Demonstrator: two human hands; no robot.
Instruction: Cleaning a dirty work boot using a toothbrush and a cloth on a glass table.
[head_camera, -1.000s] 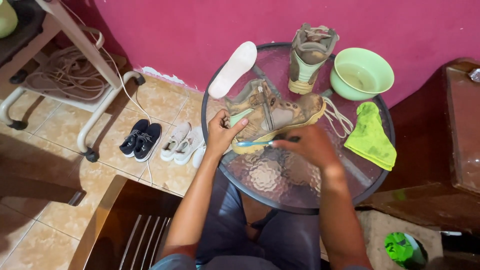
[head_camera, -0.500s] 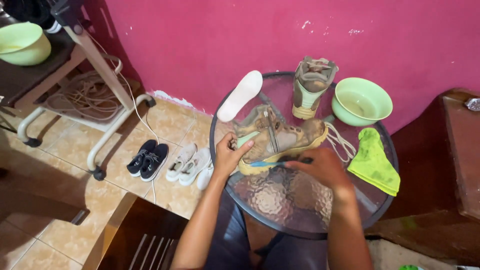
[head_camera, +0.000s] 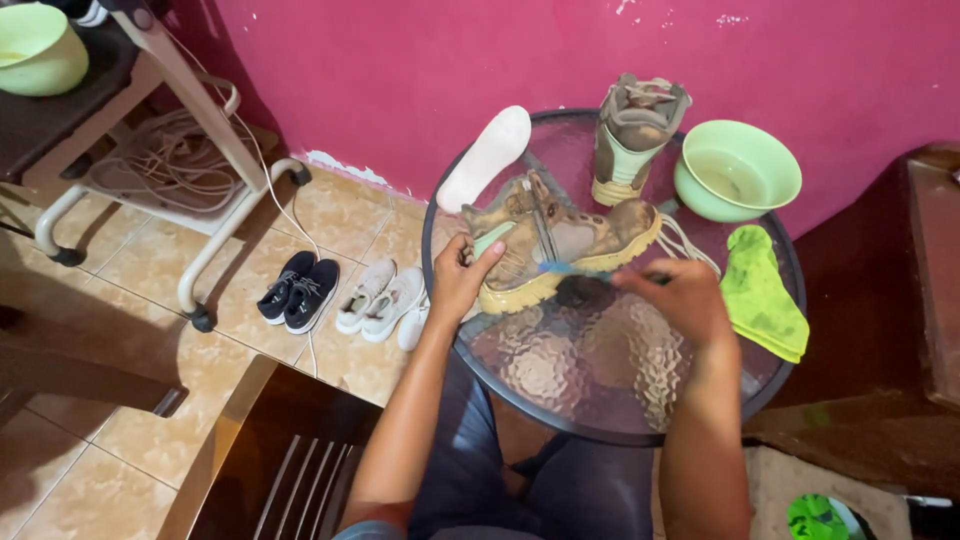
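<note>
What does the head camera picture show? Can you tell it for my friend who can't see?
A person's left hand steadies a muddy tan boot lying on a round glass table, while the right hand holds a blue brush against it. Behind stand a second boot, a green bowl and a green cloth.

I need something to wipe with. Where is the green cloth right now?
In the head view the green cloth lies on the right side of the glass table, just below the green bowl and beside the right hand.
</note>
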